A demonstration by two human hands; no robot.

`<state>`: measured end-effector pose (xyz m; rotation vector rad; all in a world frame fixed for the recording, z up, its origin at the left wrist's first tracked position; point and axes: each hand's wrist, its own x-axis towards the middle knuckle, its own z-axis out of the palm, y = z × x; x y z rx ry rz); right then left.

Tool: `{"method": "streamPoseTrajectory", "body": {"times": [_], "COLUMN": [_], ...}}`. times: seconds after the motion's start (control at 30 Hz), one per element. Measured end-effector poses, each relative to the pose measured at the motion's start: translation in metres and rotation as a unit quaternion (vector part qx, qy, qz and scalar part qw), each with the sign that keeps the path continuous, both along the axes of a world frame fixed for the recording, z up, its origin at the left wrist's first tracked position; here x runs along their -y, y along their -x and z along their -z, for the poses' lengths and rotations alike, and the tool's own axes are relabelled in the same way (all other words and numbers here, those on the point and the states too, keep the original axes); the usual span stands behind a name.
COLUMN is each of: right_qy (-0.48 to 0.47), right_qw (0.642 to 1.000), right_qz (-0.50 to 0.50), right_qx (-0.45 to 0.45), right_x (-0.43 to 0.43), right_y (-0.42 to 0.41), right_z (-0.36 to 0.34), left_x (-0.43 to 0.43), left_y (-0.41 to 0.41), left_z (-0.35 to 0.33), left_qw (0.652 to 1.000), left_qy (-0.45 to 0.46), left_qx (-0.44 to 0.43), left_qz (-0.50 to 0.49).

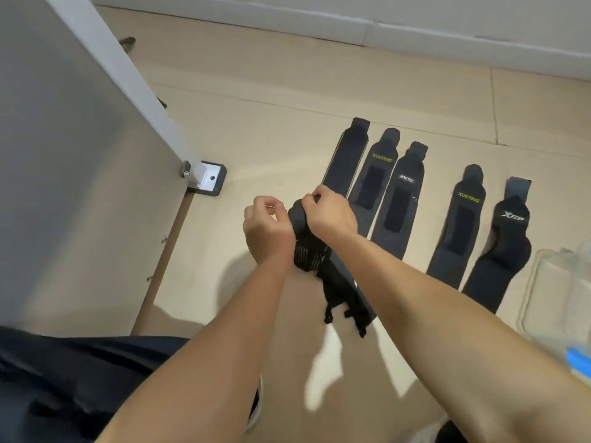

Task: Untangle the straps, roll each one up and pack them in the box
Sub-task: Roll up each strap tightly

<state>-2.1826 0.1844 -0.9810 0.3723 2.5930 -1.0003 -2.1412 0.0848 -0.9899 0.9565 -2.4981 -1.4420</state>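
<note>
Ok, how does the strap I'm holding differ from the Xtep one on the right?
The held strap is bunched up, pinched by your right hand; the Xtep strap lies on the floor untouched. The held strap shows pale stripes and dangling clips; the Xtep strap has a white logo. Both are black.

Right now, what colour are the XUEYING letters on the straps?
Yellow-green. The XUEYING letters show best in the head view.

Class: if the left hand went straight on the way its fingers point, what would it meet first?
Probably the bunched black strap that the right hand pinches, just beside the left hand; depth is unclear.
</note>
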Motion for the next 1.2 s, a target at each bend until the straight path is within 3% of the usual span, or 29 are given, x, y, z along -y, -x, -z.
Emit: {"method": "streamPoseTrajectory", "body": {"times": [0.1, 0.2, 0.43, 0.63, 0.73, 0.9, 1.0, 1.1, 1.2], "right_qy": [0.015, 0.037, 0.069, 0.248, 0.292, 0.288, 0.266, 0.241, 0.224], "right_qw": [0.998, 0.991, 0.985, 0.941, 0.924, 0.923, 0.932, 0.935, 0.934], "right_qz": [0.030, 0.053, 0.061, 0.141, 0.150, 0.165, 0.169, 0.193, 0.218], "right_qx": [0.052, 0.121, 0.147, 0.180, 0.195, 0.194, 0.177, 0.175, 0.174], "right_x": [0.008, 0.016, 0.035, 0.039, 0.035, 0.014, -0.008, -0.032, -0.056], "right_y": [0.024, 0.044, 0.073, 0.073, 0.064, 0.047, 0.034, 0.018, 0.001], "right_z": [0.030, 0.054, 0.099, 0.113, 0.113, 0.106, 0.098, 0.093, 0.092], "left_x": [-0.008, -0.005, 0.022, 0.040, 0.045, 0.043, 0.033, 0.014, -0.009], "left_y": [0.007, 0.022, 0.073, 0.100, 0.102, 0.090, 0.074, 0.054, 0.037], "left_z": [0.022, 0.046, 0.090, 0.107, 0.107, 0.090, 0.072, 0.055, 0.054], "left_qw": [0.997, 0.997, 0.984, 0.985, 0.985, 0.989, 0.996, 0.995, 0.981], "left_qy": [0.005, -0.027, -0.094, -0.068, -0.050, -0.059, -0.001, 0.056, 0.055], "left_qx": [0.014, 0.045, 0.128, 0.134, 0.146, 0.132, 0.087, 0.049, 0.094], "left_qz": [0.075, 0.065, 0.086, 0.085, 0.083, 0.037, 0.021, 0.065, 0.160]}}
